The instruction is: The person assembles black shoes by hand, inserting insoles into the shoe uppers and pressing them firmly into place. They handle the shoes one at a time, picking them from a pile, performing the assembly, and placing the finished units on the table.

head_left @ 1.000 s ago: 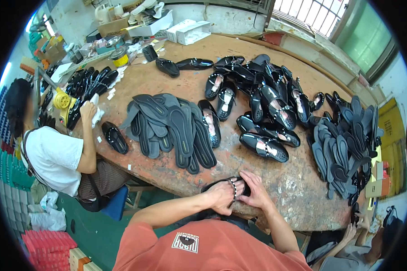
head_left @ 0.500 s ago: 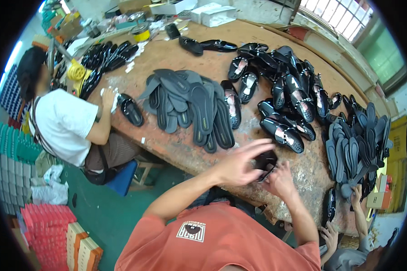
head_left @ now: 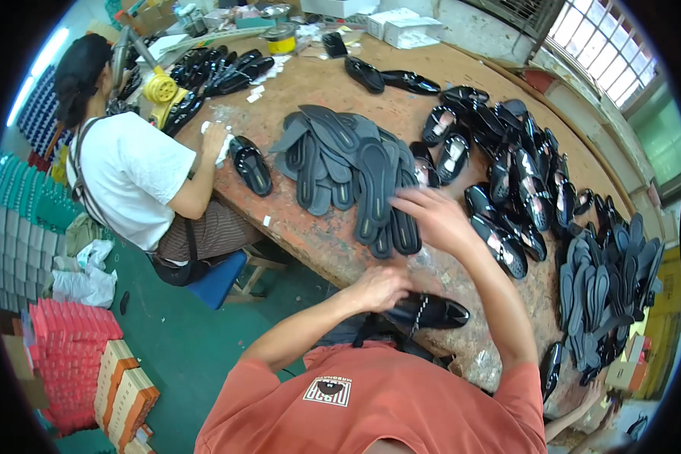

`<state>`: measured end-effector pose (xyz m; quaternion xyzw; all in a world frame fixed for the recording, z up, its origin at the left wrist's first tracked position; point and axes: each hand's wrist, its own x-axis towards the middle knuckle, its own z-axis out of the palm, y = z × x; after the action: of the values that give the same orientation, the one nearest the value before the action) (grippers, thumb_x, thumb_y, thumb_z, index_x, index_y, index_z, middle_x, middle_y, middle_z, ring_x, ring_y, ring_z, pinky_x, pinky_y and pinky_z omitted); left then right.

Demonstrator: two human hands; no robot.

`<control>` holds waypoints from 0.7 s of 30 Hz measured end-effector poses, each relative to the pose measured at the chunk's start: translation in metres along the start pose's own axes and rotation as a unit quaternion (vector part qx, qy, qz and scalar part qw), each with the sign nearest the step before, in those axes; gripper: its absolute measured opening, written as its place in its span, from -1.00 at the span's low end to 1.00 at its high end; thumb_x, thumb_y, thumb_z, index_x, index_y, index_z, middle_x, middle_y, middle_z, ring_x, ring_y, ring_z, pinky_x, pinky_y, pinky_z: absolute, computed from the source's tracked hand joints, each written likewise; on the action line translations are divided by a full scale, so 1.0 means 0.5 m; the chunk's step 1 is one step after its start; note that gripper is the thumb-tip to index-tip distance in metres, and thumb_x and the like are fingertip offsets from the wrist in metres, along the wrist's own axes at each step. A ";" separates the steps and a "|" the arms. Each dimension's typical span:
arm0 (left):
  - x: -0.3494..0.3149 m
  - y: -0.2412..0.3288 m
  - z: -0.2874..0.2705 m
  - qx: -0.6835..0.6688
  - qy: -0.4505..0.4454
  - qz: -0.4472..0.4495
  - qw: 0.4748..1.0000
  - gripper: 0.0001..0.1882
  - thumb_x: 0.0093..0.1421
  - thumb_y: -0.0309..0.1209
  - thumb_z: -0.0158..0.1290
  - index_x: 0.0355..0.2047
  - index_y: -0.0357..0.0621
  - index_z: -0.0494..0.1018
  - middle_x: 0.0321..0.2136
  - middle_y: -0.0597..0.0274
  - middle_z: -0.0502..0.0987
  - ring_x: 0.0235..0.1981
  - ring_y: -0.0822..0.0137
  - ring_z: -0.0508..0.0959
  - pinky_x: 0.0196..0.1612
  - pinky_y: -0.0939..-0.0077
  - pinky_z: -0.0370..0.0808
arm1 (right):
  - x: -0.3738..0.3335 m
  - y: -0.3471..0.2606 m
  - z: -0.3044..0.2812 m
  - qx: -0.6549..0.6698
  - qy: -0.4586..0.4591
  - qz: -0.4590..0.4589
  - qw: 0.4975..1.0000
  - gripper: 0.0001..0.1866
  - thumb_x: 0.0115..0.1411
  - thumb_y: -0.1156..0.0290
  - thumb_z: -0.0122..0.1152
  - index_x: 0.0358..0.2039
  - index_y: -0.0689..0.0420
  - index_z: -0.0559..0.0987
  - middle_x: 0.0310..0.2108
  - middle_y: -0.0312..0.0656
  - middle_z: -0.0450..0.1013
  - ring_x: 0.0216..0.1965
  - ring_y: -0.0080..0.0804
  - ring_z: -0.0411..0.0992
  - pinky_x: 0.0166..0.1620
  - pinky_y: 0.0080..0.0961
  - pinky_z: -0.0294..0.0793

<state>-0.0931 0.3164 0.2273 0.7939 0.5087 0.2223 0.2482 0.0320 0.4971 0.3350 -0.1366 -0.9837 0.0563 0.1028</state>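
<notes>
A glossy black loafer (head_left: 431, 311) with a braided strap lies at the near table edge, toe to the right. My left hand (head_left: 384, 287) is closed on its heel end. Farther up, my right hand (head_left: 437, 218) reaches over the right side of a pile of dark grey insoles (head_left: 374, 178), its fingers stretched out and slightly blurred. The fingertips are at the pile's edge; whether they touch an insole is unclear. Just beyond that hand, a black shoe (head_left: 424, 163) is partly hidden.
Many black shoes (head_left: 530, 185) are heaped to the right, with more insoles (head_left: 583, 280) beyond. At the left, a person in a white shirt (head_left: 132, 170) wipes near a single black shoe (head_left: 250, 166). Another person's arm (head_left: 583, 408) shows at lower right. White boxes (head_left: 412, 32) stand at the back.
The loafer has come down to the near table edge, now in my left hand alone. My right hand has left it and moved up to the insole pile. The view has shifted.
</notes>
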 end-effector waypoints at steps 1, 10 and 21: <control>0.001 -0.012 -0.004 0.007 0.000 0.051 0.999 -0.74 0.24 -0.35 0.26 -0.07 -0.12 0.66 -0.20 0.11 0.59 -0.12 -0.05 0.64 -0.03 0.07 0.59 | 0.061 0.034 0.048 -0.066 0.067 -0.094 0.991 -0.52 0.25 0.51 0.24 0.20 -0.04 0.60 0.31 -0.22 0.49 0.39 -0.13 0.39 0.34 -0.01 0.45; -0.218 -0.296 -0.309 -0.127 0.510 -0.278 0.804 -0.78 0.38 -0.40 0.17 -0.34 -0.32 0.47 -0.46 0.23 0.49 -0.39 0.37 0.46 -0.25 0.39 0.45 | 0.233 0.117 0.113 -0.210 -0.100 -0.176 0.956 -0.56 0.27 0.34 0.21 0.17 -0.17 0.64 0.22 -0.39 0.51 0.42 -0.34 0.33 0.61 0.15 -0.03; 0.059 -0.338 -0.200 0.153 0.343 -0.353 0.857 -0.25 0.34 -0.02 0.17 0.41 -0.18 0.36 0.41 -0.41 0.28 0.39 -0.38 0.27 0.49 -0.20 0.15 | 0.148 0.165 0.141 -0.221 -0.020 -0.145 0.964 -0.64 0.37 0.28 0.18 0.16 -0.24 0.56 0.26 -0.38 0.42 0.32 -0.32 0.38 0.50 0.03 0.17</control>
<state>-0.2601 0.4211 0.2032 0.4629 0.8350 0.2974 -0.0042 -0.0320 0.5909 0.2687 -0.0104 -0.9829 -0.1750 0.0571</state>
